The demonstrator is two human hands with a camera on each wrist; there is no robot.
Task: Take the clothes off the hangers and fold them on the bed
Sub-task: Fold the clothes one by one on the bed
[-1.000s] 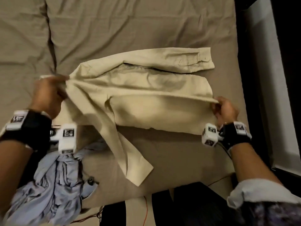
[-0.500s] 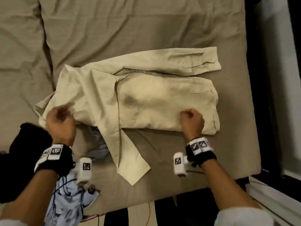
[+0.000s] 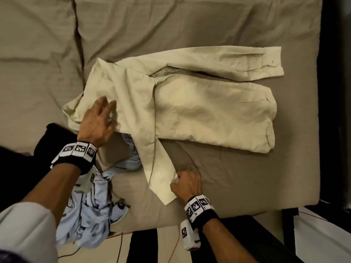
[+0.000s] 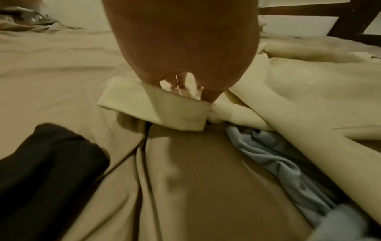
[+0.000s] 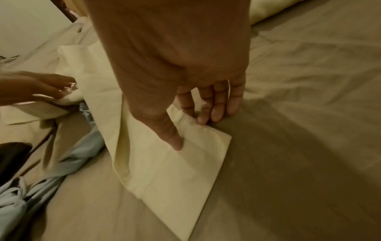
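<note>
Black garment at far left, cut off; crumpled pale-blue garment beside it. Left hand, fingers spread, presses the collar end of the cream cotton shirt, half-folded on the tan-sheeted bed. Right hand apparently pinches the loose sleeve; fold it flat across the body. No hangers visible.
</note>
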